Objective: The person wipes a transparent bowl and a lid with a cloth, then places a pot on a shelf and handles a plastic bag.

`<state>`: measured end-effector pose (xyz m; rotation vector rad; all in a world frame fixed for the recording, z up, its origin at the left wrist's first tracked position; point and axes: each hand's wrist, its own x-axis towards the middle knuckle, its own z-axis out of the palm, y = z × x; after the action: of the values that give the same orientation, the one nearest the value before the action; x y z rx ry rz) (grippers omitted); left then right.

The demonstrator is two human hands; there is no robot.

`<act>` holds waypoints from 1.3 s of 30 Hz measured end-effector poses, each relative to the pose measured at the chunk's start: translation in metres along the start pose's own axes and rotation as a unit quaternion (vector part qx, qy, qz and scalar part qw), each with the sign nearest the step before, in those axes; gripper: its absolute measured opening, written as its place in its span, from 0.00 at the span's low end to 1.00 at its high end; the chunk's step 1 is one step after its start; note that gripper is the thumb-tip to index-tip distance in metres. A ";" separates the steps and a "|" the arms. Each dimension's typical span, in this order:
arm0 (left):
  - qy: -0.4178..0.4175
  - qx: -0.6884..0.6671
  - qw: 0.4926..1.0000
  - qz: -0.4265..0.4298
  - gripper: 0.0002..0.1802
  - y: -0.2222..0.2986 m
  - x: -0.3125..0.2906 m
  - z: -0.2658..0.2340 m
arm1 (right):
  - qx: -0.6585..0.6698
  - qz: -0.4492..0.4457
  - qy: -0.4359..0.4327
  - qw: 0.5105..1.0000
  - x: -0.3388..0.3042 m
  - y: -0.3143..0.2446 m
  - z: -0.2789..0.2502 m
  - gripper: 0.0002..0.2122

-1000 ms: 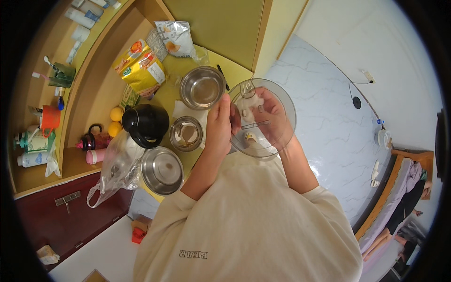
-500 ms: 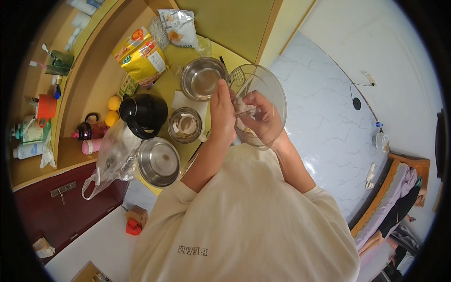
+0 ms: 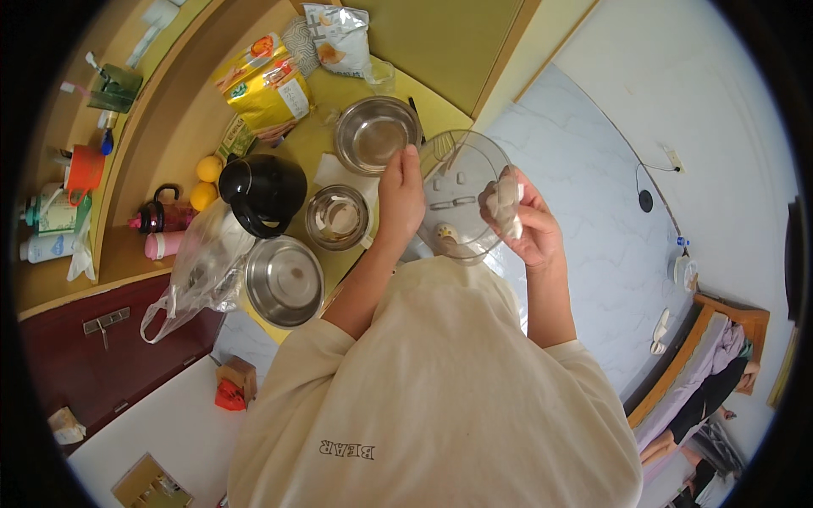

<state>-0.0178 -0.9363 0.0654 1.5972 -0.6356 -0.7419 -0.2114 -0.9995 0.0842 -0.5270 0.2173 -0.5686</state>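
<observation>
Between my hands is a clear, round lid (image 3: pixel 474 161), tilted, with a bar-like piece and small marks near its middle. My left hand (image 3: pixel 401 199) is closed on its left rim, fingers pressed together. My right hand (image 3: pixel 538 229) pinches a crumpled whitish wipe (image 3: pixel 508 201) against the lid's right edge. Left of my left hand, a steel mug (image 3: pixel 319 218) and a steel bowl (image 3: pixel 349 140) stand on the yellow tabletop (image 3: pixel 406 83). Another steel bowl (image 3: pixel 264 296) stands nearer to me.
A black kettle (image 3: pixel 267 190), a clear plastic bag (image 3: pixel 190 271) and two orange fruits (image 3: pixel 206 182) are on the left. Snack packages (image 3: pixel 267 89) stand farther back. Shelves (image 3: pixel 157 118) line the left side. On the right, a person (image 3: pixel 707 389) lies on a bed.
My right hand has moved right with the wipe, from the lid's middle to its right edge. The lid now turns its face more toward me. My left hand keeps its hold.
</observation>
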 end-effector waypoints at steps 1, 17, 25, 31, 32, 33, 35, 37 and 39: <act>-0.010 0.009 1.000 -0.014 0.23 -0.005 -0.004 -0.002 | 0.040 -0.026 -0.023 0.999 0.004 -0.001 -0.001 0.16; 0.082 -0.150 0.959 -0.225 0.23 -0.045 -0.062 -0.070 | -0.445 -0.013 0.284 0.849 0.170 0.061 -0.164 0.17; 0.295 -0.147 0.917 -0.224 0.21 -0.086 -0.080 -0.110 | -0.438 0.158 0.021 0.885 0.123 0.115 -0.077 0.20; 0.374 -0.135 0.902 -0.170 0.20 -0.107 -0.077 -0.124 | -0.462 0.168 -0.055 0.869 0.102 0.161 -0.030 0.17; 0.379 -0.136 0.900 -0.170 0.20 -0.111 -0.080 -0.126 | -0.468 0.151 -0.045 0.870 0.106 0.167 -0.039 0.17; 0.331 -0.139 0.917 -0.176 0.20 -0.120 -0.084 -0.128 | -0.469 0.155 -0.051 0.868 0.107 0.170 -0.048 0.17; 0.285 -0.144 0.930 -0.181 0.20 -0.131 -0.090 -0.130 | -0.424 0.167 -0.031 0.889 0.109 0.167 -0.063 0.17; 0.238 -0.178 0.932 -0.208 0.20 -0.138 -0.096 -0.127 | -0.418 0.203 0.004 0.885 0.103 0.157 -0.063 0.16; 0.237 -0.187 0.927 -0.224 0.20 -0.142 -0.101 -0.123 | -0.400 0.223 0.020 0.889 0.099 0.150 -0.072 0.16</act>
<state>0.0107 -0.7604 -0.0525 1.4934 0.2262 -0.7143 -0.0861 -0.9782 -0.0615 -1.2275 0.6069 -0.0086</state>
